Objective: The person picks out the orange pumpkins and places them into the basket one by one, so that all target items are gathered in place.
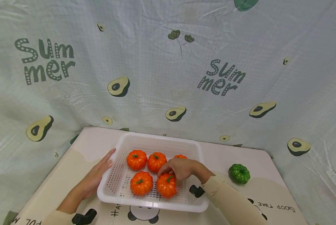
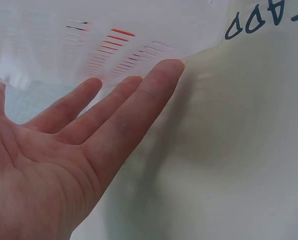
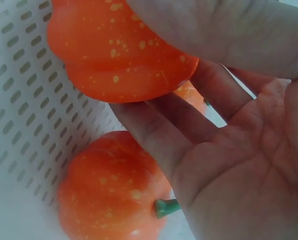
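Note:
A small orange pumpkin [image 1: 165,187] with a green stem is in the front right part of a white plastic basket [image 1: 151,204]. My right hand [image 1: 182,168] grips it, thumb on one side and fingers on the other; the right wrist view shows the held pumpkin [image 3: 118,55] above the slotted wall. My left hand [image 1: 96,175] is at the basket's left side, its fingers straight. In the left wrist view those fingertips [image 2: 165,70] are right at the basket's outer wall. Several other orange pumpkins [image 1: 141,183] sit inside the basket, one partly hidden behind my right hand.
A dark green pumpkin [image 1: 239,173] lies on the table [image 1: 215,153] to the right of the basket, beyond my right forearm. A pale curtain [image 1: 145,62] printed with avocados hangs behind the table's back edge. Black wrist bands [image 1: 84,217] are on both wrists.

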{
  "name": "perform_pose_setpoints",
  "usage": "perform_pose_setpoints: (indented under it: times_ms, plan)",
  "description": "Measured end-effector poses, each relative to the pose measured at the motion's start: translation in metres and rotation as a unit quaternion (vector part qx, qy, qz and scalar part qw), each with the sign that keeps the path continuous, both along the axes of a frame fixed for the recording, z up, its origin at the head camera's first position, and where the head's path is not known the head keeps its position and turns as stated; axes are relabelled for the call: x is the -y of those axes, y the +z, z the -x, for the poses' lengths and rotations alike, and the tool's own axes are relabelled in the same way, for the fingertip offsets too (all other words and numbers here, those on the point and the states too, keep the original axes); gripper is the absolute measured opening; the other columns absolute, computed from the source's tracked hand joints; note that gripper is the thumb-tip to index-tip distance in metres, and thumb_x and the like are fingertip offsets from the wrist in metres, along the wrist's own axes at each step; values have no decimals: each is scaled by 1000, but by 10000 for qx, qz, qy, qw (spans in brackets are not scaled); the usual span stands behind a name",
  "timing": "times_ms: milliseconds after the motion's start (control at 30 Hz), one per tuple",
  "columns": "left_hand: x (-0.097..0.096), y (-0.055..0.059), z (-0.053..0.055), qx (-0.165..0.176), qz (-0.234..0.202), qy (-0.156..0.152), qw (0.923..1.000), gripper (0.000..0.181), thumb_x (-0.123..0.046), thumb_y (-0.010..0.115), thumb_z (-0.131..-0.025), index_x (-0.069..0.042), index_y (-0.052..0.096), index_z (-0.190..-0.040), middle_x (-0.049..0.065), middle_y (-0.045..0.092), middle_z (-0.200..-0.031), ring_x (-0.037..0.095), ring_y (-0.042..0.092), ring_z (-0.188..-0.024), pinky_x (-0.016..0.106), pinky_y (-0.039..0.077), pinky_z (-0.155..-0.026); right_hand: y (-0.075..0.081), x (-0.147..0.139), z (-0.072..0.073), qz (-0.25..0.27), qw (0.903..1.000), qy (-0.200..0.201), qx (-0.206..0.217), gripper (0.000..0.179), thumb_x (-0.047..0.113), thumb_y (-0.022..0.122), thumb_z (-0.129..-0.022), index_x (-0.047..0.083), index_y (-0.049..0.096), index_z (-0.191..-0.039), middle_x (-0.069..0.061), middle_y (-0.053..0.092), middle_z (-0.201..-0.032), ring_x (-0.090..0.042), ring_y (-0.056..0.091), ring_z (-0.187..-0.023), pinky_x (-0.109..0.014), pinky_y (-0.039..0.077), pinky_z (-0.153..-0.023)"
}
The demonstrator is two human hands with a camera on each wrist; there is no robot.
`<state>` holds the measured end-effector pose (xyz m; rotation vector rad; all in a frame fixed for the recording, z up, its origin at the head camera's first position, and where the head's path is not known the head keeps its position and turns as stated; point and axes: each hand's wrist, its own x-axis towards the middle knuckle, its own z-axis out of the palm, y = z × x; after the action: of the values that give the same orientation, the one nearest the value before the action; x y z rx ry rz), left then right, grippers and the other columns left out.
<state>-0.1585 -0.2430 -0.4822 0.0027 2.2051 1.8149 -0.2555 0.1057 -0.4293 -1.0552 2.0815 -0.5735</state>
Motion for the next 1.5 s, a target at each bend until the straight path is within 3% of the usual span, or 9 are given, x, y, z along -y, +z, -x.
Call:
perform_pose_setpoints:
  times_ms: [367, 867, 1233, 1500]
  plan:
    - [2, 2, 1, -115, 154, -45, 9998, 64, -48, 31, -113, -35, 3, -169, 15, 3, -177, 43, 42, -142, 51, 55, -104, 1, 2, 1, 16, 10000, 16, -89, 68, -6, 93, -64, 20, 73, -123, 13, 73, -122, 2, 60, -108, -21, 49, -105]
    - [2, 0, 1, 35, 155, 58, 9999, 64, -50, 31, -112, -35, 3, -169, 16, 4, -177, 43, 43, -143, 53, 54, -105, 0, 0, 1, 78, 9998, -72, -151, 62, -8, 89, -67, 19, 74, -121, 12, 73, -120, 1, 60, -104, -22, 50, -103]
    - [2, -1, 5, 68, 99, -13, 9999, 65, -49, 32, -112, -35, 3, -169, 15, 3, -177, 43, 44, -141, 52, 55, -104, 1, -2, 0, -6, 9993, -378, -77, 54, -7, 84, -73, 18, 76, -120, 10, 74, -118, -2, 61, -101, -29, 52, -103]
    - [4, -1, 9, -12, 296, -53, 9995, 65, -48, 34, -112, -35, 4, -169, 16, 5, -177, 42, 46, -141, 47, 57, -101, 2, 0, 0, -91, 9984, -475, -309, 49, -3, 86, -75, 19, 76, -117, 9, 73, -116, -5, 63, -100, -31, 55, -100]
